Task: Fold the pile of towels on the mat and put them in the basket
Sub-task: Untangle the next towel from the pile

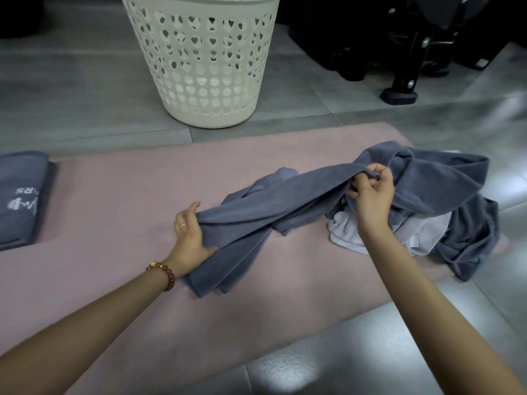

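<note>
both hands grasp a grey towel stretched over the pink mat: left hand its near-left end, right hand pinching it above the pile (right side). basket stands beyond.

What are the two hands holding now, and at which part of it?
Both hold one dark grey towel: the left hand grips its bunched lower end, the right hand pinches its raised edge over the pile.

Black frame on a tiled floor
Its rubber foot rests on the grey tiles; bolts shine above it.
</note>
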The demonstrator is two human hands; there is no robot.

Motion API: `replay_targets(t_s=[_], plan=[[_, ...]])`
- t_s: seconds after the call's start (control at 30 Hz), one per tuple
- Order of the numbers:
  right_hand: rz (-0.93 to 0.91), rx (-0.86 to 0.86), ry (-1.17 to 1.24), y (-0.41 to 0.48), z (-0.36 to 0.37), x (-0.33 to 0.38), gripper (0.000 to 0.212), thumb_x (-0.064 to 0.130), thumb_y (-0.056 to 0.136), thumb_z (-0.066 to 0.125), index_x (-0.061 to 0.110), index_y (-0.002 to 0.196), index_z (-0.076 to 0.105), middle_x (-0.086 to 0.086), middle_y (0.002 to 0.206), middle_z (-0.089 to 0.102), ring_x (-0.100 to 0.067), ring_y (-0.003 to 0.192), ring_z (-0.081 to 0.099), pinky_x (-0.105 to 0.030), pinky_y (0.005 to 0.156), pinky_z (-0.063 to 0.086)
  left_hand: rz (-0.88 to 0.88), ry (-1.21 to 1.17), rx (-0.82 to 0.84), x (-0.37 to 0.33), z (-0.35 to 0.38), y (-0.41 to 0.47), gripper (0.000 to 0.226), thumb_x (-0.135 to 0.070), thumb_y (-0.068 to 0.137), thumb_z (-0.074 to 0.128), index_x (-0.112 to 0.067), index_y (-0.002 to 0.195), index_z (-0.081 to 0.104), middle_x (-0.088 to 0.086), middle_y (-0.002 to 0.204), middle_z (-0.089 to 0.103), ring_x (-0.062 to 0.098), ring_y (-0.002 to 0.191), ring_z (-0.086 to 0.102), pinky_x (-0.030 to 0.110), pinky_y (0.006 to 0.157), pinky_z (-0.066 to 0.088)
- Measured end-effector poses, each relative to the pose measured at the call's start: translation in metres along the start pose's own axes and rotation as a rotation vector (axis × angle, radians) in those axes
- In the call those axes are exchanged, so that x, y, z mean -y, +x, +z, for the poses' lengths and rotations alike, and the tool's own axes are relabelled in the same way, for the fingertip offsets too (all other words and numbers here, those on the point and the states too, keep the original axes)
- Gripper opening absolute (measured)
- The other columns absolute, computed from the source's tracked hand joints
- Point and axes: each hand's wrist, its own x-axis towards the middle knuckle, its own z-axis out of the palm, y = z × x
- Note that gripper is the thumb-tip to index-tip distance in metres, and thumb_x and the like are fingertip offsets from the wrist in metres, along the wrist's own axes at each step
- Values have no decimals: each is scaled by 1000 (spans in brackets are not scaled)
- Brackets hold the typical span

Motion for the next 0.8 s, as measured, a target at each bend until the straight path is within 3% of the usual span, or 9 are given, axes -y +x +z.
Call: replay_targets(t_s=[0.13,0.27,0.43,0.53,0.6,0.7,0.73,0.8], plan=[[63,-25,-7,1,-5,-9,22,9,94,48,26,82,42,5,69,47,-6,67,50,-18,58,47,-59,85,-206,5,18,-16,94,-15,53,90,0,128,35,21,129,31,34,122,30,42,103,33],[110,-44,-24,0,-8,-19,21,10,94,47,26,82,41,5,75,50,-8,73,53,-17,59,47,65,315,-74,17,23,-24,53,-27,54,88,-14,94,56,10,112,42,31,107,41,42,90,34],[130,-50,-34,0,-9,-28,21,10,94,47,25,81,41,3,74,50,-13,75,53,-20,63,49,386,544,-105,18,19,-13,41,-20,46,90,-20,81,67,10,103,57,22,99,40,37,85,26],[140,-54,-26,-1,-10,-29,21,10,95,47,24,82,41,3,74,52,-12,74,54,-19,63,49,509,634,47,11,15,-4,16,-14,66,80,-18,75,67,3,87,65,22,87,57,32,77,33],[146,-73,-22,2,-12,-31,19,10,95,48,25,83,42,2,75,54,-14,75,55,-22,66,49,352,479,40,12,12,2,6,-12,88,58,-15,84,60,5,88,64,28,83,61,35,75,41],[128,-107,-18,7,-16,-29,17,12,94,50,26,85,46,2,76,61,-15,77,60,-27,70,50,56,-151,-178,-5,-17,15,15,-13,100,36,-18,89,45,4,85,52,28,74,58,35,60,54],[102,-114,-24,12,-15,-25,15,13,94,52,25,86,48,3,75,64,-13,76,62,-27,72,49,4,-353,-281,-16,-34,25,18,-12,101,33,-17,88,42,1,85,47,24,72,56,29,52,56],[33,-118,-46,23,-6,-8,11,14,93,54,23,86,50,8,65,68,-7,71,63,-28,77,47,-8,-500,-413,-44,-76,51,21,-11,102,28,-16,85,39,1,84,43,18,69,52,16,43,51]])
